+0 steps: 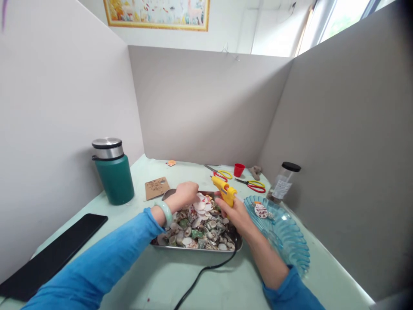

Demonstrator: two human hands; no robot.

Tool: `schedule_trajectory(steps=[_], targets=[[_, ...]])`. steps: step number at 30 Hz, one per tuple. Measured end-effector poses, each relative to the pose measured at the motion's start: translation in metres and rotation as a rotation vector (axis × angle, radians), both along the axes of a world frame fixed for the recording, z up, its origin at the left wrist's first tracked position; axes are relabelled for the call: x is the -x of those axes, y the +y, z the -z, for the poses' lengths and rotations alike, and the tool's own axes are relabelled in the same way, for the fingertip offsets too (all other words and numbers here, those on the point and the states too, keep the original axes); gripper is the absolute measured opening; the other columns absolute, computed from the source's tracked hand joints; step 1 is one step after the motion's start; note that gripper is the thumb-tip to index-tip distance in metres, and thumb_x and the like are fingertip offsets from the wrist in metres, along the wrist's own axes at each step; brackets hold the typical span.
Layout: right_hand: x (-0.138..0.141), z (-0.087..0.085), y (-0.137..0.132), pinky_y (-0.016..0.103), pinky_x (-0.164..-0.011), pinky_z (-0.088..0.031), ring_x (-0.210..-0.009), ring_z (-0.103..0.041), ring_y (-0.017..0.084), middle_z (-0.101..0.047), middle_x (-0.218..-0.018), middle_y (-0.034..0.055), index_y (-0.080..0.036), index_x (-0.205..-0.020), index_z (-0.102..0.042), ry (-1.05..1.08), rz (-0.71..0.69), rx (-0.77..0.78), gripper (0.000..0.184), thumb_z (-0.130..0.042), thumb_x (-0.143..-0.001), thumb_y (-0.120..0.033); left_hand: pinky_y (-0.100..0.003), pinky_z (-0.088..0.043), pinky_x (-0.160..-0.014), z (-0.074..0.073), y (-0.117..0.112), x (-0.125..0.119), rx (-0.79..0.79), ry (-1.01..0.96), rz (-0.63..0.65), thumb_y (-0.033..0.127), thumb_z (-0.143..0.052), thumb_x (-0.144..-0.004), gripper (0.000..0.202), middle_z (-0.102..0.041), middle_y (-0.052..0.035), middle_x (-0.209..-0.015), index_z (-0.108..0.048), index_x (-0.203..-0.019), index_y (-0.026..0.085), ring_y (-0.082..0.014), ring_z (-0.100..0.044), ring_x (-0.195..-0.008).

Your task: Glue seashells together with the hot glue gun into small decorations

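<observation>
My left hand [185, 193], a pale green bangle on its wrist, reaches over a metal tray [201, 249] full of mixed seashells [206, 234]. Its curled fingers close at the edge of a white shell [200, 204] in a light-coloured cluster above the pile; the fingertips are partly hidden. My right hand [235, 212] is wrapped around a yellow hot glue gun [226, 192], held over the tray's right side with the nozzle pointing up and left. A clear glue stick shows at its back end. A black cord [206, 268] runs from the tray's right side towards me.
A blue scalloped plate [295, 234] holding a speckled shell piece [260, 210] lies right. Behind are scissors [253, 185], more scissors [222, 173], a red cup [239, 169] and a jar [284, 183]. Left are a green bottle [115, 178], brown card [156, 188] and black slab [61, 252].
</observation>
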State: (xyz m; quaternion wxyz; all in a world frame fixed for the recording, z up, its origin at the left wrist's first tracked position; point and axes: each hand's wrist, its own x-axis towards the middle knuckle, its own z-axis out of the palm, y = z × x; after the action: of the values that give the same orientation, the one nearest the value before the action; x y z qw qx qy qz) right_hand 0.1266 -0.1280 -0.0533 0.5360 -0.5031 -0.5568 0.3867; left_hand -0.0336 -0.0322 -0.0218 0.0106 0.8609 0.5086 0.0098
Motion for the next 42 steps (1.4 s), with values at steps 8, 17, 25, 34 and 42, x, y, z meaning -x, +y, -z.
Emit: schedule_trajectory(steps=[8, 17, 25, 34, 42], targets=[[-0.001, 0.003, 0.000, 0.024, -0.047, -0.033, -0.048, -0.039, 0.011, -0.044, -0.051, -0.0051, -0.017, -0.102, -0.059, -0.027, -0.012, -0.022, 0.038, -0.060, -0.076, -0.045, -0.025, -0.045, -0.069, -0.003, -0.008, 0.025, -0.043, -0.210, 0.065, 0.034, -0.048, -0.079, 0.027, -0.070, -0.0061, -0.086, -0.068, -0.093, 0.021, -0.0193, -0.063, -0.080], [-0.005, 0.013, 0.003, 0.023, -0.046, -0.031, -0.047, -0.039, 0.010, -0.045, -0.050, -0.0048, -0.017, -0.103, -0.060, -0.054, 0.000, -0.048, 0.038, -0.060, -0.077, -0.044, -0.026, -0.045, -0.077, 0.000, -0.012, 0.063, -0.064, -0.514, 0.035, 0.036, -0.052, -0.077, 0.026, -0.071, -0.0034, -0.093, -0.073, -0.085, 0.023, -0.0199, -0.064, -0.086], [0.008, -0.002, 0.012, 0.021, -0.042, -0.033, -0.044, -0.039, 0.008, -0.049, -0.057, -0.0045, -0.016, -0.100, -0.057, 0.077, -0.026, -0.004, 0.037, -0.059, -0.077, -0.045, -0.026, -0.051, -0.048, 0.006, -0.037, 0.039, 0.368, -1.273, -0.176, 0.036, -0.059, -0.072, 0.025, -0.067, -0.0056, -0.071, -0.058, -0.084, 0.014, -0.0181, -0.064, -0.059], [0.027, 0.003, 0.014, 0.021, -0.044, -0.033, -0.050, -0.045, 0.009, -0.055, -0.068, -0.0026, -0.017, -0.101, -0.054, 0.168, 0.027, -0.121, 0.037, -0.064, -0.073, -0.038, -0.025, -0.051, -0.048, 0.009, -0.058, 0.020, 0.657, -1.380, -0.086, 0.030, -0.063, -0.071, 0.033, -0.065, -0.0043, -0.068, -0.054, -0.098, 0.012, -0.0175, -0.065, -0.057], [0.022, 0.008, 0.014, 0.021, -0.044, -0.032, -0.047, -0.041, 0.007, -0.055, -0.068, -0.0030, -0.015, -0.097, -0.056, 0.137, 0.043, -0.091, 0.038, -0.068, -0.069, -0.038, -0.022, -0.049, -0.047, 0.013, -0.056, 0.021, 0.629, -1.378, -0.068, 0.040, -0.064, -0.070, 0.034, -0.065, -0.0043, -0.071, -0.064, -0.089, 0.012, -0.0133, -0.061, -0.056]])
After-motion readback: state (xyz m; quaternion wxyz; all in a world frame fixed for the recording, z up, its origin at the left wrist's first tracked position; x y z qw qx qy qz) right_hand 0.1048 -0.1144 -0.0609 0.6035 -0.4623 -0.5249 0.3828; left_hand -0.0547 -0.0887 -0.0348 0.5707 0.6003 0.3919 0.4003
